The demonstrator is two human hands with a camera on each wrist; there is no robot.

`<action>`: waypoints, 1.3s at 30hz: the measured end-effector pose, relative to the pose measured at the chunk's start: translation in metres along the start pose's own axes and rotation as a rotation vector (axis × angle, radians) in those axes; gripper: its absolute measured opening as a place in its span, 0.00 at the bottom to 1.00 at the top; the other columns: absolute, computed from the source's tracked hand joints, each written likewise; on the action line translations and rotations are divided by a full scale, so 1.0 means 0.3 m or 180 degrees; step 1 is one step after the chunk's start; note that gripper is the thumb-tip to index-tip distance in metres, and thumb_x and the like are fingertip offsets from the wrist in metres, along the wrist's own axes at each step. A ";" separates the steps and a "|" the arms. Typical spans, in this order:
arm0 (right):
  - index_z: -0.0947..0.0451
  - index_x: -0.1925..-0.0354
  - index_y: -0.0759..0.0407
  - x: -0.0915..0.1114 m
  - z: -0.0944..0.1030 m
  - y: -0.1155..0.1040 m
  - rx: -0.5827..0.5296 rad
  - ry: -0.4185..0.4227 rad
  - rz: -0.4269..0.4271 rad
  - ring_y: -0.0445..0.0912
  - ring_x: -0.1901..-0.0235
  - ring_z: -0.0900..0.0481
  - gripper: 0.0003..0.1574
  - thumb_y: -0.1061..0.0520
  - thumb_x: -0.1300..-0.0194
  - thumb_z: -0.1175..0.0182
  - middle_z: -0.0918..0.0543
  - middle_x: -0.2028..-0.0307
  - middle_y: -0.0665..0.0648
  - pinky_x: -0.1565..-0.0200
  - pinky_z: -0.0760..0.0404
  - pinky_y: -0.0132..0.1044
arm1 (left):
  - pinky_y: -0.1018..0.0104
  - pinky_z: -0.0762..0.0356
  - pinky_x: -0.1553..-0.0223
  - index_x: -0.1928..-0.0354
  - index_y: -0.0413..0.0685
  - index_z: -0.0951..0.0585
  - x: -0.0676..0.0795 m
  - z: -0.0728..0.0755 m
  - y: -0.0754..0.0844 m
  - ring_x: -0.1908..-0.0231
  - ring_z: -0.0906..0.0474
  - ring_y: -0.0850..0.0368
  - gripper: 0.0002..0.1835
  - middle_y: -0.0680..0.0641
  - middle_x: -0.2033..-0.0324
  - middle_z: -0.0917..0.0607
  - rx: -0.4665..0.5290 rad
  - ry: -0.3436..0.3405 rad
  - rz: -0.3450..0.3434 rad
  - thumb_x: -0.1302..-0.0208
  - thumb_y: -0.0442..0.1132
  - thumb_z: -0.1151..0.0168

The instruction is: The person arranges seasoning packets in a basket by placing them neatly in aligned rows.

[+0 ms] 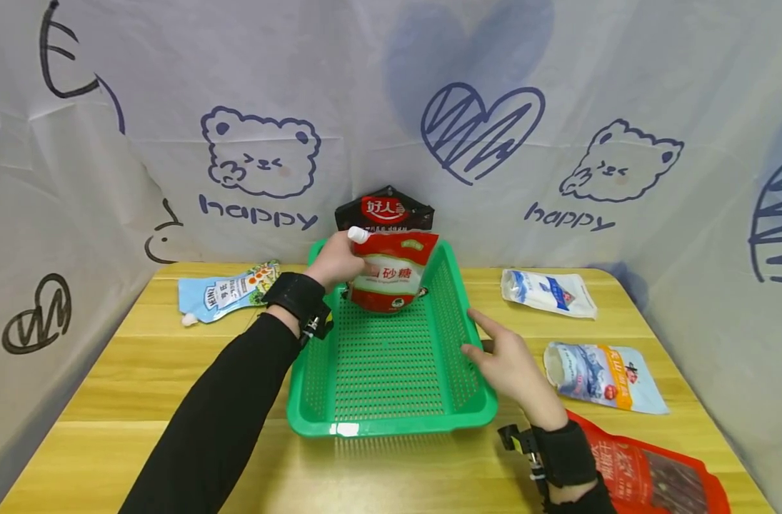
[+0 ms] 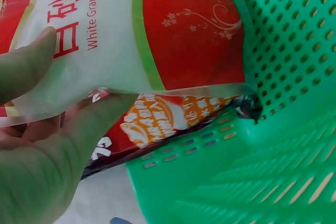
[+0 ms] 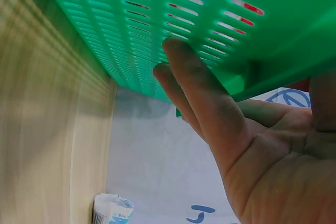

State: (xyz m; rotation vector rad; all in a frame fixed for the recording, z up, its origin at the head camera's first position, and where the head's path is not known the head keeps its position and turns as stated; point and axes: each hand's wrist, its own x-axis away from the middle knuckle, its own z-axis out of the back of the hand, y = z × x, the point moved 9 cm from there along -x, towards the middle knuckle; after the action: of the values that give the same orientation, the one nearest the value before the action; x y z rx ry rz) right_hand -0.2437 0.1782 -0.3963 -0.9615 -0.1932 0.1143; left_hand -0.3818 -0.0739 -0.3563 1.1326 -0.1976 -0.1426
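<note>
My left hand (image 1: 336, 263) grips a red and white bag of white granulated sugar (image 1: 397, 282) by its left side, thumb on the front and fingers behind. A white cap (image 1: 358, 234) shows at the bag's upper left corner. The bag is upright inside the far end of a green perforated basket (image 1: 391, 427). Behind it leans a black and red seasoning pouch (image 1: 384, 208), its lower part hidden by the bag. My right hand (image 1: 508, 360) holds the basket's right rim; in the right wrist view, two fingers (image 3: 197, 85) lie against the outside wall.
A light blue Heinz pouch (image 1: 226, 293) lies left of the basket. To the right lie a white and blue pouch (image 1: 550, 293), a blue and orange pouch (image 1: 605, 377) and a red bag (image 1: 654, 471) partly under my right forearm. A drawn-on white cloth (image 1: 378, 107) hangs behind the wooden table (image 1: 140, 378).
</note>
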 end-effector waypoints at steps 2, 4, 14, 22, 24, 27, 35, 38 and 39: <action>0.47 0.19 0.63 0.001 -0.001 0.001 -0.0023 -0.0006 -0.0002 0.65 0.44 0.16 0.42 0.63 0.24 0.42 0.24 0.37 0.79 0.57 0.10 0.45 | 0.44 0.26 0.34 0.33 0.35 0.25 -0.005 -0.003 -0.013 0.38 0.24 0.38 0.31 0.35 0.38 0.19 0.0035 -0.0004 0.0060 0.40 0.22 0.30; 0.47 0.19 0.63 0.001 -0.001 0.000 -0.0033 -0.0005 0.0007 0.65 0.44 0.17 0.42 0.63 0.24 0.42 0.24 0.37 0.79 0.57 0.10 0.45 | 0.44 0.26 0.34 0.33 0.35 0.25 -0.008 -0.005 -0.027 0.38 0.24 0.38 0.31 0.36 0.38 0.20 0.0044 -0.0004 0.0115 0.40 0.22 0.30; 0.46 0.19 0.62 -0.004 -0.003 -0.001 0.0013 0.0025 0.0018 0.64 0.45 0.15 0.42 0.62 0.24 0.41 0.22 0.39 0.78 0.58 0.11 0.45 | 0.46 0.25 0.35 0.35 0.29 0.26 -0.016 0.023 -0.073 0.39 0.24 0.36 0.30 0.32 0.38 0.20 0.0223 0.0187 0.0295 0.40 0.22 0.30; 0.45 0.19 0.62 0.000 -0.002 -0.002 0.0025 0.0025 -0.0004 0.64 0.46 0.15 0.42 0.62 0.24 0.42 0.22 0.39 0.79 0.58 0.11 0.45 | 0.47 0.25 0.36 0.36 0.31 0.24 -0.021 0.055 -0.060 0.40 0.23 0.38 0.28 0.34 0.39 0.20 0.0232 0.0299 0.0308 0.38 0.25 0.29; 0.45 0.19 0.62 -0.002 0.000 -0.001 0.0047 0.0038 0.0003 0.64 0.46 0.15 0.42 0.62 0.24 0.42 0.22 0.39 0.79 0.58 0.11 0.44 | 0.48 0.25 0.35 0.36 0.31 0.25 -0.015 0.058 -0.050 0.39 0.24 0.38 0.28 0.34 0.39 0.20 0.0239 0.0300 0.0293 0.37 0.26 0.30; 0.45 0.19 0.63 0.000 0.002 -0.004 0.0069 0.0050 0.0033 0.64 0.46 0.15 0.41 0.62 0.24 0.42 0.23 0.39 0.79 0.58 0.11 0.45 | 0.47 0.25 0.35 0.35 0.32 0.26 0.001 0.069 -0.041 0.39 0.25 0.38 0.29 0.34 0.38 0.21 0.0212 0.0293 0.0288 0.37 0.27 0.30; 0.44 0.20 0.64 -0.003 0.001 -0.010 0.0100 0.0051 0.0068 0.65 0.45 0.16 0.41 0.62 0.24 0.42 0.24 0.37 0.80 0.57 0.11 0.46 | 0.52 0.26 0.41 0.29 0.33 0.34 0.063 0.109 0.005 0.41 0.29 0.41 0.34 0.34 0.34 0.29 0.0293 0.0469 0.0247 0.34 0.26 0.34; 0.45 0.20 0.63 -0.005 0.000 -0.007 0.0076 0.0046 0.0036 0.65 0.45 0.16 0.41 0.62 0.24 0.42 0.24 0.37 0.79 0.57 0.11 0.45 | 0.53 0.27 0.36 0.24 0.35 0.40 0.103 0.131 0.042 0.34 0.32 0.40 0.38 0.35 0.28 0.35 0.0433 0.0592 0.0181 0.34 0.26 0.36; 0.45 0.19 0.63 -0.005 0.000 -0.007 0.0069 0.0045 0.0029 0.65 0.45 0.16 0.41 0.62 0.24 0.42 0.24 0.37 0.79 0.57 0.11 0.45 | 0.52 0.28 0.34 0.23 0.36 0.42 0.120 0.139 0.056 0.32 0.34 0.39 0.39 0.35 0.26 0.37 0.0466 0.0617 0.0134 0.33 0.27 0.36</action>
State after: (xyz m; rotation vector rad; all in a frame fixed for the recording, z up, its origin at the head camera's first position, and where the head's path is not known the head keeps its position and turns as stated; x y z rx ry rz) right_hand -0.2450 0.1766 -0.3947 -0.9416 -0.1743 0.1178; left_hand -0.3561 -0.1113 -0.3208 1.2791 -0.0600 0.0199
